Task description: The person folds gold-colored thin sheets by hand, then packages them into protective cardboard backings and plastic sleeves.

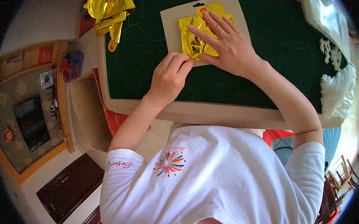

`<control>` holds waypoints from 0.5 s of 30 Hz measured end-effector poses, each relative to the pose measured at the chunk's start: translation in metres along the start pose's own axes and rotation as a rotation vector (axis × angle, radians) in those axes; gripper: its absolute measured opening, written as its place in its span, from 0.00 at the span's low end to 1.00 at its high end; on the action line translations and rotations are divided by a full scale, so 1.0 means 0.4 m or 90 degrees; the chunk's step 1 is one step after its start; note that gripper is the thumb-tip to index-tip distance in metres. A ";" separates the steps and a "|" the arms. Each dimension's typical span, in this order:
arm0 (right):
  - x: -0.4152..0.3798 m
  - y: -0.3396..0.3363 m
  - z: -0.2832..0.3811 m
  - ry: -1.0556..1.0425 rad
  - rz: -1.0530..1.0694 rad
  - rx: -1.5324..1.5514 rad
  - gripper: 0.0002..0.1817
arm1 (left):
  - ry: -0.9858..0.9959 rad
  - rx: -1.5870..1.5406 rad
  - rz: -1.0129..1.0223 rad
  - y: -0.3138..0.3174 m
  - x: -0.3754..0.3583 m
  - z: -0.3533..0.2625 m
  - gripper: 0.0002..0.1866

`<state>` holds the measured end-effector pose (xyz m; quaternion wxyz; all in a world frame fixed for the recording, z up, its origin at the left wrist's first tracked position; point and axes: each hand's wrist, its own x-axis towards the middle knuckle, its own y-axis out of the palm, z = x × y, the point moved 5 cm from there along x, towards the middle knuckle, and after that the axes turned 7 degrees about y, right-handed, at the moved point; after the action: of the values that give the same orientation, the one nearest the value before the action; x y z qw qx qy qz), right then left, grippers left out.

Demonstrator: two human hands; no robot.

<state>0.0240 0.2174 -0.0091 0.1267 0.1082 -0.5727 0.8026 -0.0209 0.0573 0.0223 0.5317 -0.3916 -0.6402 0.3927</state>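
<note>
A folded gold foil balloon [187,41] lies on a pale card [170,28] with a hang hole at its top edge. My right hand [235,48] rests over the foil with its fingers spread, covering much of its right side. At the lower left corner of the foil, the fingers of my left hand [168,77] are pinched together on its edge. A round red sticker [203,10] shows near the top of the foil, just beyond my right fingertips.
The card lies on a dark green tabletop [137,69] with a pale rim. More crumpled gold foil [111,7] hangs over the far left corner. Clear plastic bags [326,18], small white pieces [330,54] and a bundle of white string [338,92] lie along the right edge.
</note>
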 end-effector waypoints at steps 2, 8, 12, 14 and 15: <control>-0.001 0.000 0.000 0.003 0.002 -0.001 0.38 | -0.009 -0.009 0.006 -0.006 -0.009 -0.010 0.11; 0.005 -0.005 0.001 0.012 0.014 0.010 0.39 | -0.093 -0.038 -0.005 -0.031 -0.016 -0.018 0.16; 0.003 -0.005 -0.001 0.007 0.003 0.023 0.40 | -0.084 0.001 -0.018 -0.014 -0.007 -0.041 0.19; 0.003 -0.008 -0.004 0.006 0.000 0.023 0.40 | -0.098 0.026 0.035 0.003 -0.028 -0.056 0.21; 0.001 -0.006 -0.002 0.004 0.000 0.026 0.40 | -0.097 0.025 0.038 0.001 -0.027 -0.064 0.21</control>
<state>0.0244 0.2190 -0.0070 0.1264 0.1081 -0.5557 0.8146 0.0056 0.0497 0.0213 0.4768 -0.3690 -0.6592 0.4494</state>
